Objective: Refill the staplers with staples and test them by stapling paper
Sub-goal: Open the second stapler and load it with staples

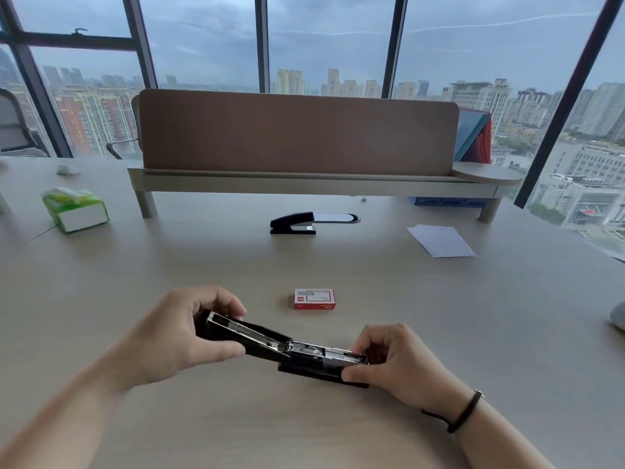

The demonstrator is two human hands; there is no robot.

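The person held a black metal stapler (287, 350) swung wide open, just above the pale wooden desk (338, 265). The left hand (182, 336) gripped its lid end; the right hand (389, 363) pinched its base with curled fingers. This looked like the filling step. Next they would need staples from the small red box (314, 298) just behind the stapler.

Two staplers (285, 350) (293, 223), one staple box (314, 298), one paper stack (441, 240), one tissue pack (76, 209).
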